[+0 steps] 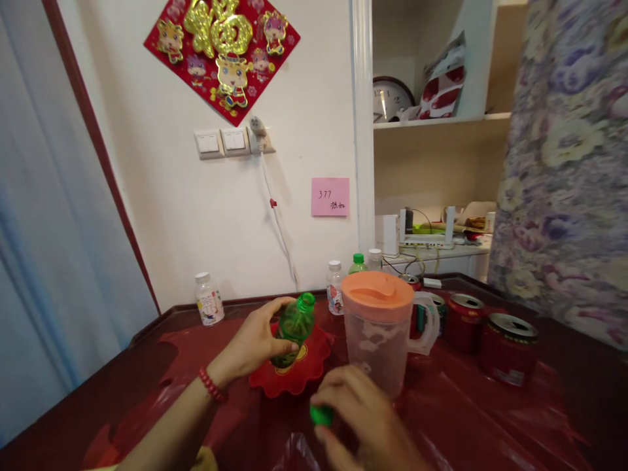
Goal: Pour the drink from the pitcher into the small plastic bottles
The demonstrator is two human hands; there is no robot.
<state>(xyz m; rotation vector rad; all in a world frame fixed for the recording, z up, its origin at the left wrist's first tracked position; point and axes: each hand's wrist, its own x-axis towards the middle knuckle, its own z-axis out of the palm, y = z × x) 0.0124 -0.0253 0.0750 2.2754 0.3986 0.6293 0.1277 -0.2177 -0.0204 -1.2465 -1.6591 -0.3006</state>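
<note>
My left hand, with a red bead bracelet at the wrist, is wrapped round a green transparent bottle. The bottle has no cap on and tilts slightly to the right above a red scalloped dish. Lower and to the right, my right hand pinches a green cap between thumb and fingers, apart from the bottle. A clear plastic pitcher with an orange lid stands just beyond my right hand.
Red cans line the right side of the dark red table. Behind the pitcher are small bottles, one a white-capped bottle. Another white-capped bottle stands at the back left. A cable hangs down the wall.
</note>
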